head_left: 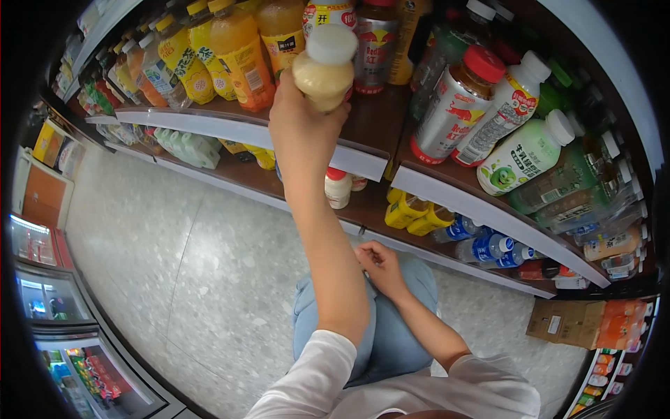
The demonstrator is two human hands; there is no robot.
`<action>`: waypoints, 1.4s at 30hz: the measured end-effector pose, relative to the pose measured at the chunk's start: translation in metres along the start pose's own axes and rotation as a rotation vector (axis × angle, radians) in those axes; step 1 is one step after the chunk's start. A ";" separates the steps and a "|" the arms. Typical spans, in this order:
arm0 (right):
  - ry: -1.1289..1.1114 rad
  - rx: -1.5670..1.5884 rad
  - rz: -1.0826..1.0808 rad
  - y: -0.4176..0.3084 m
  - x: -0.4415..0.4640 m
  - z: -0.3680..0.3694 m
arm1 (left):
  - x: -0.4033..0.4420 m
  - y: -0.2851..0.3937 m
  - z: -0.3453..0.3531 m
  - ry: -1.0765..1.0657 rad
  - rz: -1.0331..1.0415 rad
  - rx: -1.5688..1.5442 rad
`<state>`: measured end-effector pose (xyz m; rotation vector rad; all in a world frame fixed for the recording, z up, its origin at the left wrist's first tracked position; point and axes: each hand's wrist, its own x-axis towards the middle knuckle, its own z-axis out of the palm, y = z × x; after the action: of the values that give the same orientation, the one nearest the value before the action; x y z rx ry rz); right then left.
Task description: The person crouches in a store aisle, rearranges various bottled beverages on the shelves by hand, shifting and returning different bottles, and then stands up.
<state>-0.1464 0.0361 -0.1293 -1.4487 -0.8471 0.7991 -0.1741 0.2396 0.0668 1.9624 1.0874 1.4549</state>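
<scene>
My left hand point(307, 115) is closed around a bottle point(323, 75) with a white cap and pale cream-yellow contents. It holds the bottle upright at the front of the upper shelf, between orange juice bottles point(241, 59) on the left and a silver Red Bull bottle point(375, 49) on the right. The hand covers the bottle's lower part. My right hand point(380, 267) lies by my knee, its fingers loosely bent and apart, with nothing visible in them.
More drinks fill the right shelf, including a red-capped Red Bull bottle point(457, 105) and a green-and-white bottle point(523, 153). Blue-labelled water bottles point(481, 248) lie on the lower shelf. A cardboard box point(565, 321) stands at right; glass-front coolers point(84, 370) line the left.
</scene>
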 end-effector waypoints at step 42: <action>-0.095 -0.004 -0.004 -0.016 -0.002 0.002 | 0.005 0.011 0.042 -0.176 0.022 -0.364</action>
<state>-0.1500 0.0361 -0.1138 -1.4211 -0.9230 0.8696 -0.1303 0.2408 0.0636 1.8038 0.6718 1.3508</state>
